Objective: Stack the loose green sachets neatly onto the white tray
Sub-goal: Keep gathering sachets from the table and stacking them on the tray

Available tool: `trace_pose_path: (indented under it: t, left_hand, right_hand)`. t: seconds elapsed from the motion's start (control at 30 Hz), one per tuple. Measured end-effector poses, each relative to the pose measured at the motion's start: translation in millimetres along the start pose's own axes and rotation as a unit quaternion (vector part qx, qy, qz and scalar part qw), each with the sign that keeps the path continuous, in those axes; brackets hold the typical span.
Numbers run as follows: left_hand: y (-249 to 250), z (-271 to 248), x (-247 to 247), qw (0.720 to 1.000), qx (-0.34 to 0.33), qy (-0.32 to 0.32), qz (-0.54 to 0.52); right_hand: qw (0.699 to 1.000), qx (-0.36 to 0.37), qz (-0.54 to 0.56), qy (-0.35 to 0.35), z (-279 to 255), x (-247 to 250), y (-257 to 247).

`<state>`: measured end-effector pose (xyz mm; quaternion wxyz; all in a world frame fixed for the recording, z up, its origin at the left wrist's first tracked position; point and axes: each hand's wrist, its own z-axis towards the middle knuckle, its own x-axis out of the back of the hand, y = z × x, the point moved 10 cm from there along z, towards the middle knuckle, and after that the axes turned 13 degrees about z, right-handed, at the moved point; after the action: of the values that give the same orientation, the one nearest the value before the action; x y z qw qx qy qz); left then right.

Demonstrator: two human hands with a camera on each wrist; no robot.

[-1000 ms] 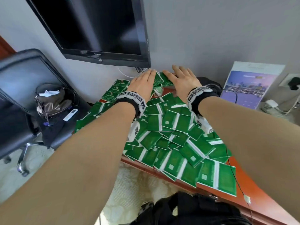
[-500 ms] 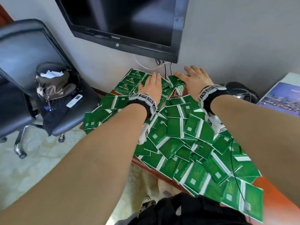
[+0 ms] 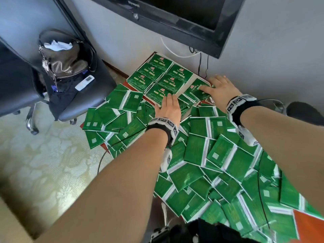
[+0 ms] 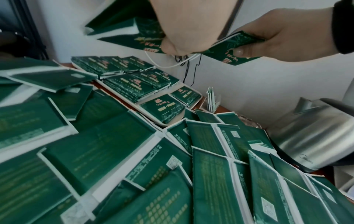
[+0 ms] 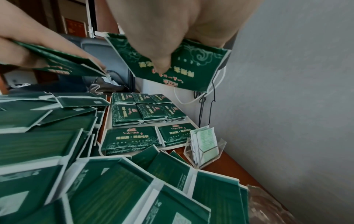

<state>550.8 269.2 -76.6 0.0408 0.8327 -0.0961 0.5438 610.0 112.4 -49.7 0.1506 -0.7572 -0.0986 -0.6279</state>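
Note:
A white tray (image 3: 187, 85) at the desk's far end holds several neat stacks of green sachets (image 3: 157, 71). Loose green sachets (image 3: 210, 155) cover the desk in front of it. My left hand (image 3: 169, 102) hovers over the tray's near edge; the left wrist view shows it pinching a green sachet (image 4: 134, 31). My right hand (image 3: 212, 86) is over the tray's right corner and pinches another sachet (image 5: 178, 66) between thumb and fingers. Both held sachets hang above the stacks (image 5: 141, 112), apart from them.
A clear holder with pale tea bags (image 5: 205, 142) stands right of the tray by the wall. A steel kettle (image 4: 314, 136) sits further right. A screen (image 3: 175, 13) hangs above. An office chair with a bag (image 3: 64, 62) is left of the desk. Cables (image 3: 203, 67) hang down the wall.
The view has swung left and down, so the whole tray shows. Both hands stay at the tray's near side; the right hand has drawn apart from the left, toward the right corner.

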Motion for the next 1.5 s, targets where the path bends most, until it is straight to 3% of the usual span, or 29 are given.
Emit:
trace_pose_path:
  t: [0.2, 0.43, 0.63, 1.17, 1.5]
  left_hand:
    - [10.4, 55.1, -32.5, 0.999, 0.011, -0.023, -0.041]
    - [29.2, 115.3, -68.6, 0.995, 0.019, -0.033, -0.087]
    - [31.0, 141.0, -77.8, 0.995, 0.034, 0.004, -0.091]
    - [44.6, 148.1, -100.7, 0.999, 0.012, 0.035, -0.024]
    - [45.4, 132.6, -81.9, 0.999, 0.002, 0.042, 0.006]
  right_hand:
    - [0.999, 0.027, -0.002, -0.032, 55.3, -32.8, 12.8]
    - [0.997, 0.009, 0.012, -0.077, 98.7, -79.8, 38.2]
    - [0.997, -0.004, 0.039, -0.060, 124.9, -97.7, 51.8]
    - [0.993, 0.016, 0.066, -0.097, 136.0, -126.8, 53.1]
    - [0.996, 0.003, 0.046, -0.078, 118.3, -96.5, 41.5]
